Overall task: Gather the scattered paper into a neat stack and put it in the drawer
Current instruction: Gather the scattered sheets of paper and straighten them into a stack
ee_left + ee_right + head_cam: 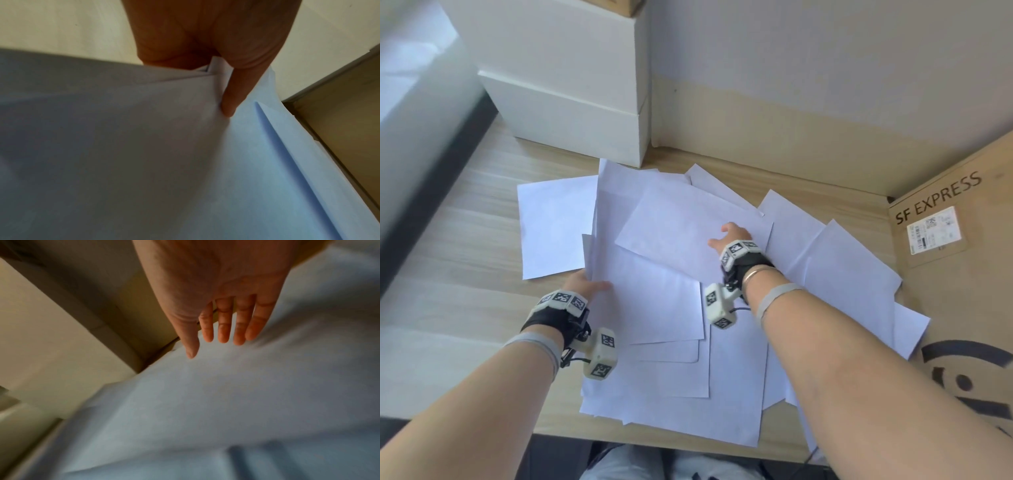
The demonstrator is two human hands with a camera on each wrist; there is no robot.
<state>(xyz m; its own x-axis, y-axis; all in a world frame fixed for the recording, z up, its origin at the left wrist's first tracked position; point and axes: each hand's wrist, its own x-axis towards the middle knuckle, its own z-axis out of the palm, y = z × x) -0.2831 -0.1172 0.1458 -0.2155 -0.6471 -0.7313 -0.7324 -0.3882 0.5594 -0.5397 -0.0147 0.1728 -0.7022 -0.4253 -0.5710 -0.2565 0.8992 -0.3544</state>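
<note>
Several white paper sheets (674,308) lie fanned and overlapping across the wooden desk (465,240). My left hand (585,284) pinches the left edge of some sheets (185,129), thumb (230,100) on top and the other fingers hidden beneath. My right hand (729,236) rests with straight fingers (226,324) flat on an angled top sheet (205,394) near the middle of the pile. One sheet (554,226) lies apart at the left. No drawer is visible.
Stacked white boxes (571,102) stand at the back left against the wall. A cardboard SF EXPRESS box (962,274) lies at the right, its edge under some sheets. The desk's front edge (654,442) is close to my body.
</note>
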